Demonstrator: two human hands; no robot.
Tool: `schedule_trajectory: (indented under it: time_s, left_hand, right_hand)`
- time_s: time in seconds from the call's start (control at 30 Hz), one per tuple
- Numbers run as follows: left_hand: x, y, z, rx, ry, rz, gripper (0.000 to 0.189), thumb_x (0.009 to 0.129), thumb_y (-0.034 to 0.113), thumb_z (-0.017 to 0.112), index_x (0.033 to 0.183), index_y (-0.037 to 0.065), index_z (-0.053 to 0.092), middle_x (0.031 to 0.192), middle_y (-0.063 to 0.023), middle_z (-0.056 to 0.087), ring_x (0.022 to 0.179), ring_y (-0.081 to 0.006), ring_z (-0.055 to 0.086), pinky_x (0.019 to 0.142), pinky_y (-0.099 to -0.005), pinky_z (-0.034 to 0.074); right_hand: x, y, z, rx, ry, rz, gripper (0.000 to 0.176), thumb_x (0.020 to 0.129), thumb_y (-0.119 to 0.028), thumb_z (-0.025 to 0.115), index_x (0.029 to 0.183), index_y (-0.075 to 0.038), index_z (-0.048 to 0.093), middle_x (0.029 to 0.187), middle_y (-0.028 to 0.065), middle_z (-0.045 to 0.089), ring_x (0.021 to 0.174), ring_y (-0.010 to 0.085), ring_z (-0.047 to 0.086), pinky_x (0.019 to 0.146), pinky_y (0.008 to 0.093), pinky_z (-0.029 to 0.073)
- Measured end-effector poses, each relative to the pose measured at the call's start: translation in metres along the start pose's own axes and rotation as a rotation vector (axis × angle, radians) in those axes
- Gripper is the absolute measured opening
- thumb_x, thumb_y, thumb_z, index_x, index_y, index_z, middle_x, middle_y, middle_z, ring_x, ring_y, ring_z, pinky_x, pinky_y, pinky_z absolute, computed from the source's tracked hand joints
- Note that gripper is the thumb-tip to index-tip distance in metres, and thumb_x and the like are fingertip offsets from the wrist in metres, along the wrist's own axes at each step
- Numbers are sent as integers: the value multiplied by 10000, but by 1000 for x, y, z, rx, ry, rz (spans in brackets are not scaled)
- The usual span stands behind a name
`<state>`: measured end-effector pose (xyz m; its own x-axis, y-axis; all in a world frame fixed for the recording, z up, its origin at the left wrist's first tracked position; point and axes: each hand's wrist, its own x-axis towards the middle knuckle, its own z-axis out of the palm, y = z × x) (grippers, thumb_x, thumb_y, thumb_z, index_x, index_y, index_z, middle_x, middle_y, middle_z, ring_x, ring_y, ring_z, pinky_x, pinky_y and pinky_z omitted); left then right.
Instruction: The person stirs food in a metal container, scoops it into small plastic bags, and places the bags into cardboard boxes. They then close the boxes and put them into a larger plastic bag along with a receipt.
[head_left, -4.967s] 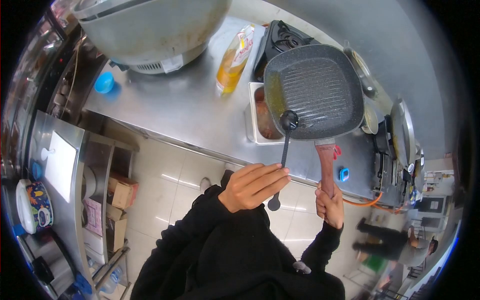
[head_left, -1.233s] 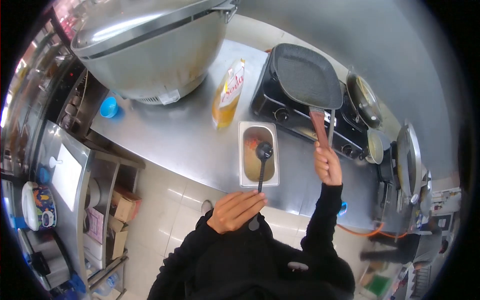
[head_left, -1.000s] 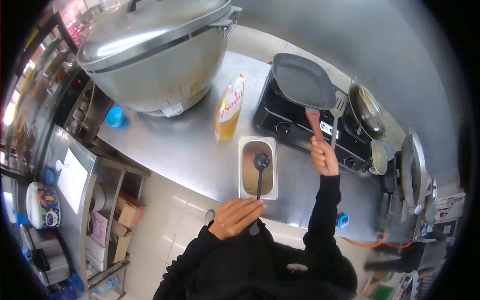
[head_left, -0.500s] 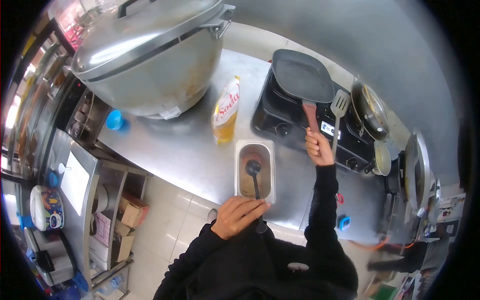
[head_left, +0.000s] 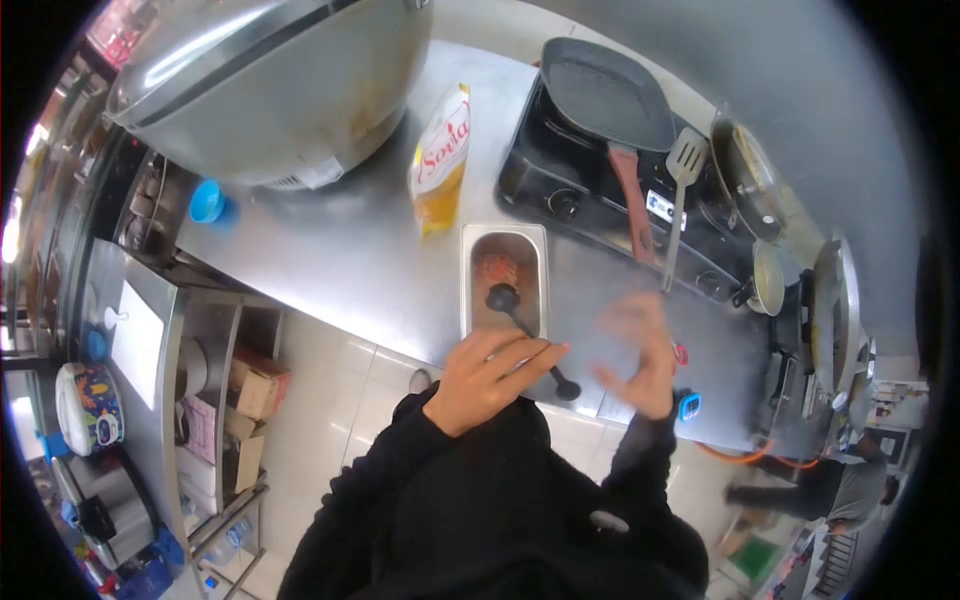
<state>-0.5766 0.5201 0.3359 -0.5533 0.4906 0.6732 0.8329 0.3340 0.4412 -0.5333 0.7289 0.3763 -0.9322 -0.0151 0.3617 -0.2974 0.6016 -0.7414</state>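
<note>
A black spoon [head_left: 503, 298] with a round bowl stands tilted in a rectangular metal container [head_left: 469, 280]. My left hand [head_left: 490, 372] is closed on its handle at the container's near rim, and the handle's rounded end pokes out below the fingers. Reddish food [head_left: 495, 268] lies inside the container, partly covered by the spoon. To the right, my right hand [head_left: 645, 360] is smeared by motion, thumb and fingers apart, with nothing in it. Beyond it, a square frying pan [head_left: 605, 95] with a reddish-brown handle rests on a black stove [head_left: 535, 190].
A yellow-and-white pouch [head_left: 440, 165] stands behind the container. At the back left is a large lidded metal pot [head_left: 270, 130], with a blue cup [head_left: 207, 202] beside it. A slotted turner [head_left: 684, 165] lies across the stove. Far right, another person [head_left: 850, 485] is visible.
My right hand has let go of the pan handle and drawn back toward me. The spoon's handle has swung to the right in my left hand. The view has shifted.
</note>
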Motion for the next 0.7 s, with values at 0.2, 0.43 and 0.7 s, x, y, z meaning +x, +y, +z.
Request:
schedule_trajectory:
  time_s: [0.2, 0.43, 0.7]
  left_hand:
    - [-1, 3, 4, -60, -75, 28, 247, 641, 166, 722, 867, 89, 661, 920, 10, 633, 876, -174, 576, 681, -310, 448]
    - [-13, 4, -25, 120, -13, -168, 234, 699, 210, 728, 898, 109, 657, 902, 14, 622, 834, -168, 561, 729, -304, 390]
    - [-91, -23, -16, -314, -69, -903, 152, 828, 143, 624, 903, 11, 614, 861, -116, 613, 797, -280, 558, 738, -346, 406]
  right_hand:
    - [-19, -20, 34, -201, 62, -131, 324, 580, -162, 782, 895, -165, 706, 910, -22, 601, 820, 208, 493, 718, 338, 370]
    - [-21, -11, 45, -173, 141, -85, 241, 598, -89, 753, 830, -117, 693, 835, -10, 631, 744, 195, 515, 694, 320, 373]
    - [23, 32, 68, -270, 127, -236, 223, 632, -87, 736, 845, -111, 672, 848, -10, 643, 750, 192, 536, 680, 312, 374]
